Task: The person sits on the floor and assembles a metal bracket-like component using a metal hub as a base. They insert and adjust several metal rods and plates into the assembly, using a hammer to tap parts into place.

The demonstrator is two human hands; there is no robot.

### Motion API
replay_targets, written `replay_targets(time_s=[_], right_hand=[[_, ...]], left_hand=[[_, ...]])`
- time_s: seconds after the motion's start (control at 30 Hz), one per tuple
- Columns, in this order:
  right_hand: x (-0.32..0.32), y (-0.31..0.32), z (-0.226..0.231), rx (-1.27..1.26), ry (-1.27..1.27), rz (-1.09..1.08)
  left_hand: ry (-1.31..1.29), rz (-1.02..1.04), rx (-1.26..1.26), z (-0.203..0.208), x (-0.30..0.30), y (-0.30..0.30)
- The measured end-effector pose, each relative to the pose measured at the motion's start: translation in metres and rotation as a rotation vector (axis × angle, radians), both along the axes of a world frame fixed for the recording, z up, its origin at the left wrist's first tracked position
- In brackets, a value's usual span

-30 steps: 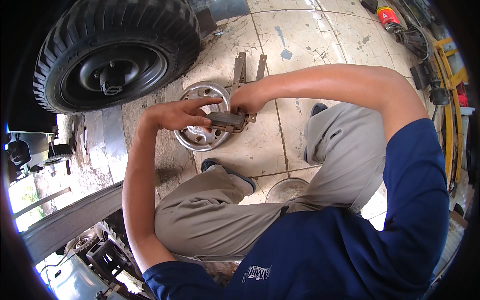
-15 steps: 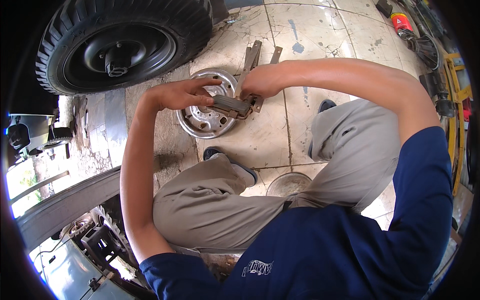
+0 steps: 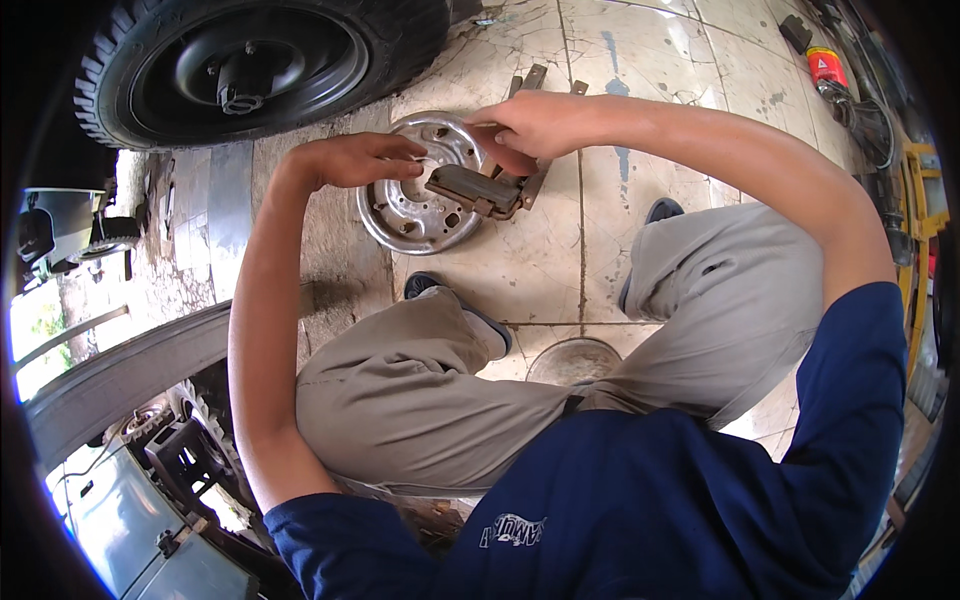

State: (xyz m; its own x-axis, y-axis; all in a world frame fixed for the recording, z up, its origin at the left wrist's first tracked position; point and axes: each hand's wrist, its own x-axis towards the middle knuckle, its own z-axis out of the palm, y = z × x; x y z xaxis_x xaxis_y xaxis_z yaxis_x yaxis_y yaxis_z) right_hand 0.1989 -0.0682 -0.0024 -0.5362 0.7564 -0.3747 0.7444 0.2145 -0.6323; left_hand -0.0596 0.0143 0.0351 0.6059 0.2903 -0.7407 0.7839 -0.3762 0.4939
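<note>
A round silver metal disc (image 3: 380, 215) with holes and studs lies on the tiled floor. Across its right side rests a metal pedal assembly (image 3: 478, 188), with a dark ribbed pad and flat bars reaching up and right behind my right hand. My left hand (image 3: 365, 160) hovers over the disc's left part, fingers stretched and thumb apart, its tips just short of the pad. My right hand (image 3: 525, 125) is over the bars, its fingers spread above the pad's far end; some of its fingers are partly hidden, and no grip on the bars shows.
A large black tyre on a black wheel (image 3: 250, 70) stands at the upper left. Between my feet is a round metal lid-like plate (image 3: 575, 362). A red can (image 3: 826, 68) and a yellow frame (image 3: 915, 190) stand along the right. A grey beam (image 3: 150, 370) crosses the lower left.
My right hand has loosened from the pedal assembly's bar and spread its fingers, moving slightly up. The bars lean further right. My left hand has drawn back a little from the pad.
</note>
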Motion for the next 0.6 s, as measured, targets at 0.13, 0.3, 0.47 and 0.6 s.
replay_targets(time_s=[0.13,0.3,0.47,0.6], right_hand=[[0.006,-0.006,-0.01,0.214,0.051,-0.098],[0.022,0.002,-0.018,0.088,-0.11,0.166],[0.047,-0.002,-0.04,0.102,-0.272,0.226],[0.062,0.008,-0.043,0.15,-0.394,0.321]], left_hand=[[0.028,-0.014,-0.038,0.02,0.02,-0.013],[0.041,-0.111,0.043,0.033,0.029,-0.02],[0.048,-0.114,0.093,0.038,0.027,-0.02],[-0.051,-0.141,0.105,0.027,0.021,-0.013]])
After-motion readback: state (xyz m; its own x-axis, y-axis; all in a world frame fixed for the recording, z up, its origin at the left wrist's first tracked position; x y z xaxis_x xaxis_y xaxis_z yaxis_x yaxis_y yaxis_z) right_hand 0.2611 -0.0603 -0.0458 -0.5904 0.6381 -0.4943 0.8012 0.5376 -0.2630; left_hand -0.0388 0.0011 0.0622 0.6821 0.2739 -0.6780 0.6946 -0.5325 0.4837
